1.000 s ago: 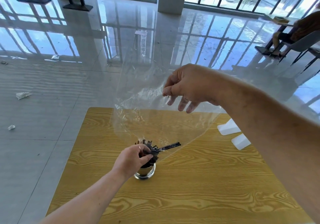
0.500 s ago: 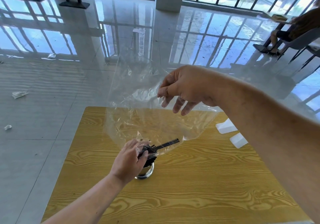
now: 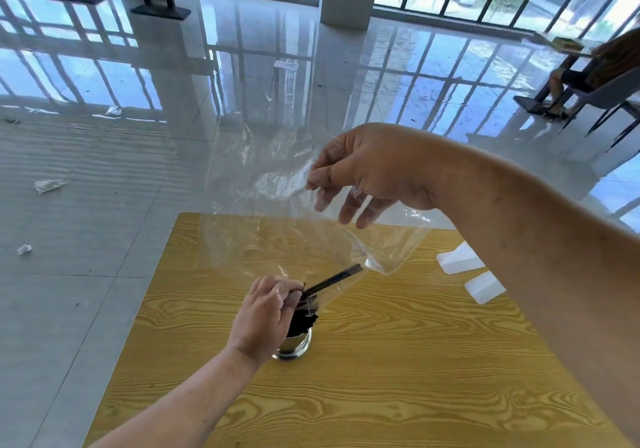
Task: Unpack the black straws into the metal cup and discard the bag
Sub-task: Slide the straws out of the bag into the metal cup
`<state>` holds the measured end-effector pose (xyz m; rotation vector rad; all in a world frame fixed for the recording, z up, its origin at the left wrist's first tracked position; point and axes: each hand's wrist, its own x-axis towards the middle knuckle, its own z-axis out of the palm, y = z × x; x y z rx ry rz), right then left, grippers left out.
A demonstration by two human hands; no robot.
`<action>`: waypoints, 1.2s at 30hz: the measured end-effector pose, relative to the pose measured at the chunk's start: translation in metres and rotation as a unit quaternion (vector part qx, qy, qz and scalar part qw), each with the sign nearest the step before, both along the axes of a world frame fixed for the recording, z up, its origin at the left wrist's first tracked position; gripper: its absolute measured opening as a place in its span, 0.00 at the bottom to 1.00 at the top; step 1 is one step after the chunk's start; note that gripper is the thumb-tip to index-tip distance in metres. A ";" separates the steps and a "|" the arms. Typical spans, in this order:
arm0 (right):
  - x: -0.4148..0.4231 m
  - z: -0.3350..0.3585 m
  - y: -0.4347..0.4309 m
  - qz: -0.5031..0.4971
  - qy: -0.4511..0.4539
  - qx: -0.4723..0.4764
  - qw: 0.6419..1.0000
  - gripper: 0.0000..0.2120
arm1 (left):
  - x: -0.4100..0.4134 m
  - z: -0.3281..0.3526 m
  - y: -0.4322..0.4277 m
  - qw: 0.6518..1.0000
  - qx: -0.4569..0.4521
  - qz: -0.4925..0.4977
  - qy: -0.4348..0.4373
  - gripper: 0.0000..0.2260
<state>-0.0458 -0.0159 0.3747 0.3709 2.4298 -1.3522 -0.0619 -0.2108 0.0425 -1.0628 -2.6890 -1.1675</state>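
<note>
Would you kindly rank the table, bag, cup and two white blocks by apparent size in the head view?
1. Table
2. Bag
3. The two blocks, which look alike.
The cup, half hidden by the left hand, cannot be ranked against them.

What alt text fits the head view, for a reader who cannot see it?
A right hand holds a clear plastic bag up over a metal cup on a wooden table. The left hand pinches black straws at the bag's lower end, above the cup, which holds more.
</note>
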 end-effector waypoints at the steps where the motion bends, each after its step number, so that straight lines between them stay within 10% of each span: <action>1: 0.000 0.003 0.001 -0.001 0.002 -0.001 1.000 0.05 | 0.000 0.000 -0.001 1.000 0.003 0.015 0.006 0.12; 13: 0.011 0.006 0.017 -0.019 -0.031 -0.075 0.997 0.06 | -0.003 0.002 -0.011 0.981 0.027 0.060 0.182 0.40; 36: 0.020 -0.061 0.015 -0.112 -0.027 -0.037 0.993 0.05 | 0.008 -0.014 0.001 0.997 -0.059 -0.056 0.017 0.15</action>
